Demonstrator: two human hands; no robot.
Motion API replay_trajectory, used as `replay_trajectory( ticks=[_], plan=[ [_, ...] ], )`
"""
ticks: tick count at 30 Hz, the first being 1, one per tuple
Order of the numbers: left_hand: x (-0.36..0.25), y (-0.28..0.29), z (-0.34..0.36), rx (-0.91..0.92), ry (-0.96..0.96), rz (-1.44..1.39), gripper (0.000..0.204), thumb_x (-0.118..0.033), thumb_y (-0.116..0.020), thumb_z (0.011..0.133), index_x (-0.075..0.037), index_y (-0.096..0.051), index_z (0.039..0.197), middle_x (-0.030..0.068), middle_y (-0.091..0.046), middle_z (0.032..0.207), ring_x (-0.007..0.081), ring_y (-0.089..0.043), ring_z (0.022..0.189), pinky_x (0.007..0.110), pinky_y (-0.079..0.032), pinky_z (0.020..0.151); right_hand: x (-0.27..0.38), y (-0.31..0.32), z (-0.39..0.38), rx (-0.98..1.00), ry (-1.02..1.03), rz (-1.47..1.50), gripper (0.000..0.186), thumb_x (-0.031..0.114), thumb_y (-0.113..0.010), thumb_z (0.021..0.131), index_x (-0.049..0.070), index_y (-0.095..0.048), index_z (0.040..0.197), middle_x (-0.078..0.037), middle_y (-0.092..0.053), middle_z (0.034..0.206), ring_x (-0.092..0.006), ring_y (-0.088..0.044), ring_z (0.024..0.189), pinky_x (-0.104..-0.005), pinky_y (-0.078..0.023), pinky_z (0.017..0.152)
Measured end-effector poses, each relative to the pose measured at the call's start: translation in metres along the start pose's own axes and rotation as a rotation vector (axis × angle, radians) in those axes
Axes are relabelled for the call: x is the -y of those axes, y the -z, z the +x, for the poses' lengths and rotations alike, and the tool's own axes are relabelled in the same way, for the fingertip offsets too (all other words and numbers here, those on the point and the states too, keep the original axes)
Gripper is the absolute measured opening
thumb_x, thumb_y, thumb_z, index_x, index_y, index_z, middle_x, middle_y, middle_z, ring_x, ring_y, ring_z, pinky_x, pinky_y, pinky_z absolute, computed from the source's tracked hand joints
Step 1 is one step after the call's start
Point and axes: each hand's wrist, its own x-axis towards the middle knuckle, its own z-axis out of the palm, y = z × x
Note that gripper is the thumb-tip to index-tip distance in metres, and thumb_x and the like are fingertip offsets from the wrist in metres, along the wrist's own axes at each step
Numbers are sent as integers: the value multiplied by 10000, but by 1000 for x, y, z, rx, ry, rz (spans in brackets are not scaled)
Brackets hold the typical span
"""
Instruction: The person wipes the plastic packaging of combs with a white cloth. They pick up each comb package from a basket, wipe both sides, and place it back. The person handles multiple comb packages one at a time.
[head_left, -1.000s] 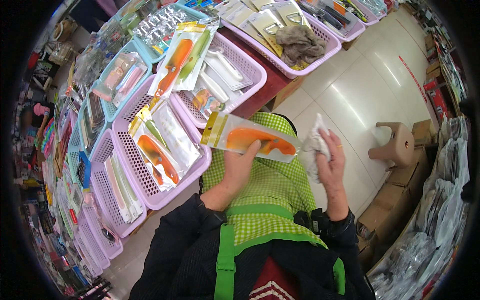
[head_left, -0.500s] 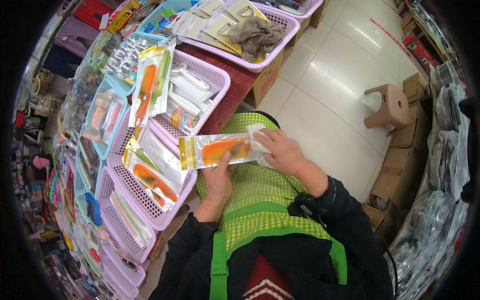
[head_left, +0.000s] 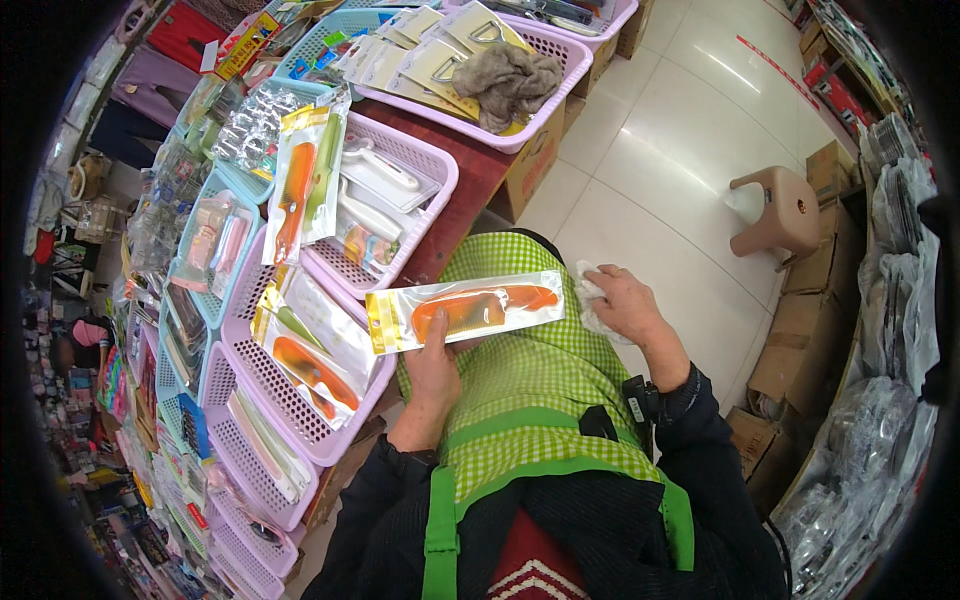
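Note:
My left hand [head_left: 432, 375] grips a packaged comb [head_left: 470, 312] near its left end, thumb on top. The comb is amber-orange with a handle, sealed in a clear and gold sleeve held level above my lap. Off the sleeve's right end, my right hand [head_left: 628, 305] is closed on a crumpled white cloth [head_left: 597, 310]. Left of my left hand, a lilac basket [head_left: 262, 345] holds more packaged combs [head_left: 312, 370]. Another packaged comb [head_left: 296, 195] lies across the edges of the baskets behind it.
A lilac basket [head_left: 447, 185] of white-handled tools stands beyond the comb. Farther back, another basket [head_left: 512, 140] carries carded goods and a grey-brown cloth [head_left: 508, 85]. A beige stool [head_left: 783, 215] stands on the tiled floor at right, near cardboard boxes [head_left: 800, 330] and shelving.
My right hand has moved right with the cloth, off the sleeve's end, baring the comb's handle. My left hand still holds the packaged comb, barely shifted.

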Motion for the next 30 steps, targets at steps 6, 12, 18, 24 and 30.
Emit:
replay_trajectory(
  ticks=[6, 12, 18, 24, 30],
  plan=[
    [6, 8, -4, -44, 2, 54, 350, -172, -547, 991, -15, -477, 1295, 104, -581, 1209, 212, -633, 1032, 379, -604, 783, 35, 30, 3, -327, 284, 313, 564, 39, -574, 773, 123, -554, 1331, -187, -539, 1317, -369, -560, 1142, -392, -480, 961],
    [10, 6, -8, -145, 86, 92, 362, -271, -499, 1022, -51, -492, 1309, 61, -586, 1219, 176, -605, 1076, 345, -558, 802, 121, 9, 13, -189, 759, 203, 638, 127, -709, 735, 197, -530, 1343, -138, -538, 1315, -318, -584, 1117, -409, -543, 841],
    [8, 7, -12, -173, 112, -19, 413, -364, -421, 1044, -62, -488, 1317, 69, -591, 1240, 175, -605, 1085, 347, -554, 791, 128, -13, 26, -176, 822, 181, 643, 167, -724, 731, 180, -527, 1343, -103, -538, 1321, -302, -588, 1095, -409, -547, 825],
    [3, 4, -11, 1, 74, -26, 436, -366, -393, 1047, -35, -459, 1323, 115, -616, 1207, 235, -659, 1018, 360, -605, 729, 82, -10, 17, -63, 427, 96, 638, 149, -664, 752, 242, -524, 1368, -117, -524, 1352, -323, -546, 1155, -421, -517, 896],
    [3, -1, -9, -1, 56, 11, 421, -370, -414, 1043, -35, -500, 1284, 104, -633, 1179, 213, -663, 995, 348, -595, 713, 29, -18, 7, -161, 181, 72, 523, 170, -616, 790, 215, -570, 1309, -142, -551, 1306, -331, -561, 1148, -434, -514, 914]
  ],
)
